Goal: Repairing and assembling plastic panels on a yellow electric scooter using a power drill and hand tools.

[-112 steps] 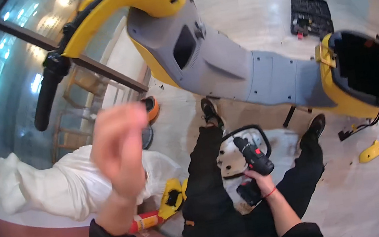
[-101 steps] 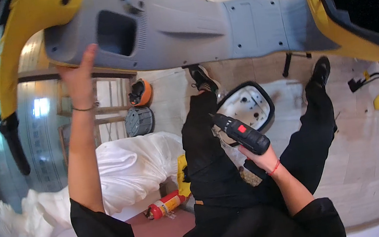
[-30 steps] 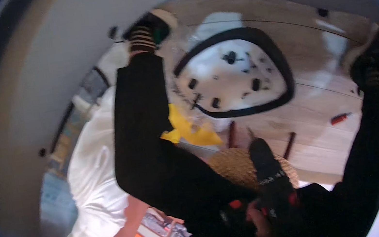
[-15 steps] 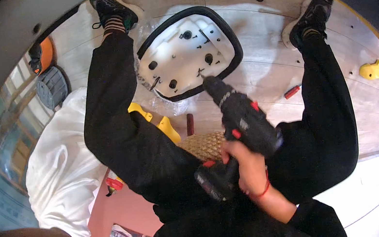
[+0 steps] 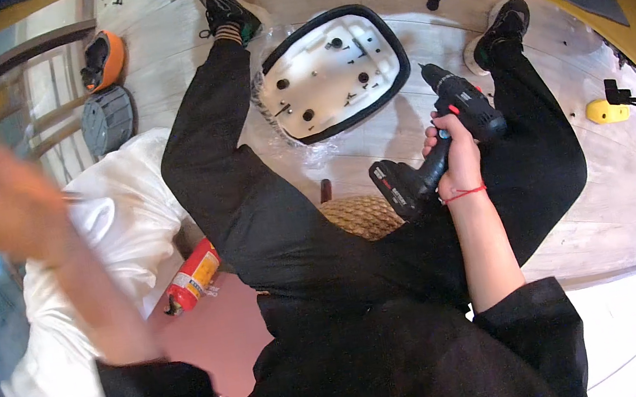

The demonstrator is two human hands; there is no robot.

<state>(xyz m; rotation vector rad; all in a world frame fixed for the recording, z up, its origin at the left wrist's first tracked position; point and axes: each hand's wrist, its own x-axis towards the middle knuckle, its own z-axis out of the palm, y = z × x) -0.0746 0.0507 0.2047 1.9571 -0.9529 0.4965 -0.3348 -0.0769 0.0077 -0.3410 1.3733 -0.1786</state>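
I see the left hand point(image 5: 5, 196), blurred, well left of the panel point(image 5: 324, 74), which is white with a black rim; I can't tell whether that hand's fingers are apart or together. White cloth point(image 5: 124, 190), a grey bucket point(image 5: 109, 120) and a red extinguisher point(image 5: 196, 274) also show left of the panel. I have the right hand point(image 5: 456, 151) to the panel's right, its fingers clamped on the drill point(image 5: 472, 108). A yellow part point(image 5: 606, 111) lies well right of the panel.
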